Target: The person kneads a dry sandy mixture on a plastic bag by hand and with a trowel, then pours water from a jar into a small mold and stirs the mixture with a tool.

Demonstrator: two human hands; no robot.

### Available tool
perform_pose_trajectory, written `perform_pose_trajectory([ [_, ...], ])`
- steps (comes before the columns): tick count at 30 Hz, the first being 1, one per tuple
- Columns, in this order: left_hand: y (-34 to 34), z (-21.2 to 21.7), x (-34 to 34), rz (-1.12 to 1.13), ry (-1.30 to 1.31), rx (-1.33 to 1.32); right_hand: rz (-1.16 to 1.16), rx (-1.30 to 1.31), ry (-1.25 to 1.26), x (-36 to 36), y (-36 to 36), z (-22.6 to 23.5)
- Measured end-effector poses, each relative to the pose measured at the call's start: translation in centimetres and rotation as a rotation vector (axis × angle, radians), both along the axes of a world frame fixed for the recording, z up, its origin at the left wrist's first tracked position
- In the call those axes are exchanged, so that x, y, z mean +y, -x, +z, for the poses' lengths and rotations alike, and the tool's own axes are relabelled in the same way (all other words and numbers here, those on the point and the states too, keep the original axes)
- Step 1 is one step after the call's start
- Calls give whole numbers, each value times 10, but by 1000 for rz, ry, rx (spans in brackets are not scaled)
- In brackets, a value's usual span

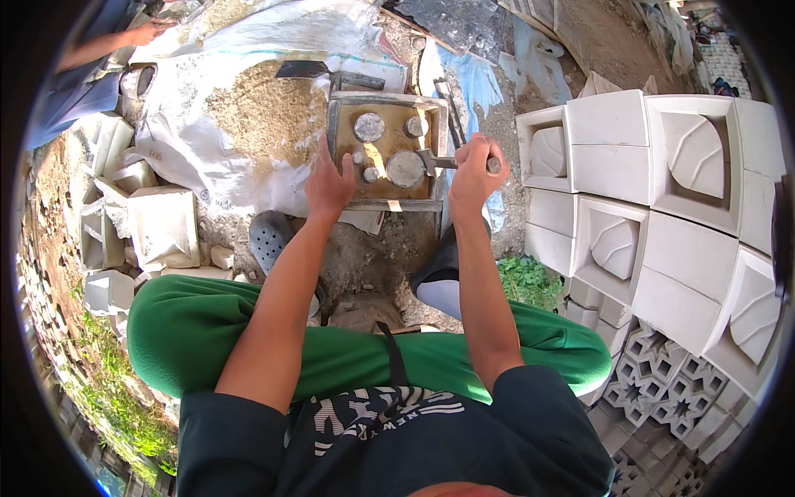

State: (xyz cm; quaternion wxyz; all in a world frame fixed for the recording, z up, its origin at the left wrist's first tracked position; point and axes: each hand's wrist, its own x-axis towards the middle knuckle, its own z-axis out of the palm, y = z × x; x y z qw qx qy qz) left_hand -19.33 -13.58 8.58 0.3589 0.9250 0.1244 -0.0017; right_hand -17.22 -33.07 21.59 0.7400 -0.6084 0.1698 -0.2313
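Observation:
In front of me sits a square wooden mould with sandy brown material in it. Several round grey discs and knobs of different sizes stick up from it, the largest disc at the near right. My right hand is wrapped round the handle of what looks like a hammer, over the mould's right side. Its metal head is at the right edge of the largest disc. My left hand lies along the mould's left edge, fingers stretched out and holding nothing.
A dark-bladed tool lies beyond the mould. Sand is heaped on white sheeting at the left. Pale cast blocks are stacked at the right, rough ones at the left. Another person's hand shows at the upper left.

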Motion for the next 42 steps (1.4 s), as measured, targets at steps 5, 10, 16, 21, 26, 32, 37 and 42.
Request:
perform_pose_trajectory([
  [5, 2, -3, 1, -10, -32, 9, 615, 200, 166, -28, -5, 9],
  [10, 1, 3, 1, -23, -35, 20, 322, 68, 182, -18, -7, 39],
  [16, 0, 1, -6, -48, -28, 83, 214, -84, 307, -24, -20, 6],
  [21, 0, -3, -2, -37, -44, 55, 248, 61, 335, -12, -18, 11],
  [26, -2, 3, -2, -24, -45, 89, 201, 24, 195, -12, -17, 19],
  [32, 2, 8, -1, -17, -27, 81, 104, -57, 143, -19, -3, 18],
  [37, 5, 6, 2, 4, 22, 15, 162, 14, 183, -12, -10, 23],
  [42, 0, -8, 2, -4, -23, -155, 269, 108, 179, -10, -8, 4],
])
